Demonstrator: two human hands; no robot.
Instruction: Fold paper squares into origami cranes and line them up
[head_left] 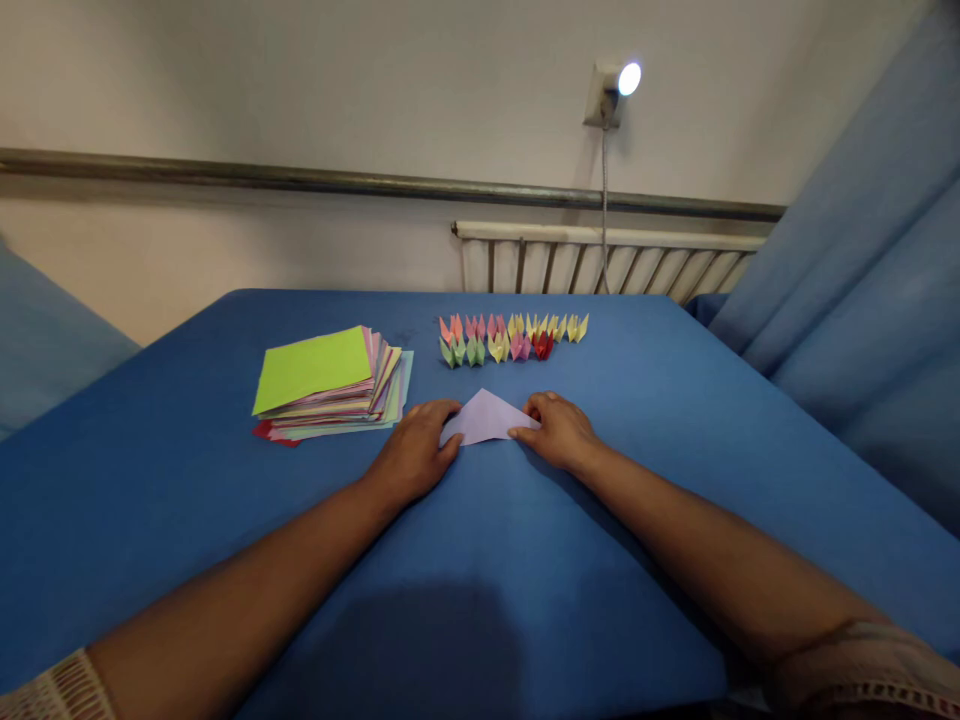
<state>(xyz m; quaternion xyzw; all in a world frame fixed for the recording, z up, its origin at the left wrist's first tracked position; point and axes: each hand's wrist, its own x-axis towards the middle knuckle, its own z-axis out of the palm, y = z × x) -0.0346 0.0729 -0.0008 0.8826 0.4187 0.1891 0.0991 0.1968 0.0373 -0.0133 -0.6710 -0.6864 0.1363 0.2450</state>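
Observation:
A lilac sheet of paper (486,417), folded into a triangle with its point away from me, is held between my two hands over the blue table. My left hand (417,446) pinches its left corner between thumb and fingers. At the right corner, my right hand (559,430) grips the paper the same way. Beyond it stand two rows of small folded paper figures (498,347) in pink, yellow, green and red. To the left of my left hand lies a thick stack of coloured paper (315,370), with a lime green sheet on top.
The blue-covered table (675,560) reaches almost to the wall. Behind it are a white radiator (555,236), a horizontal pipe (300,178), and a wall socket (602,95) with a lit round lamp and a hanging cord. Blue curtains (862,250) hang at the right.

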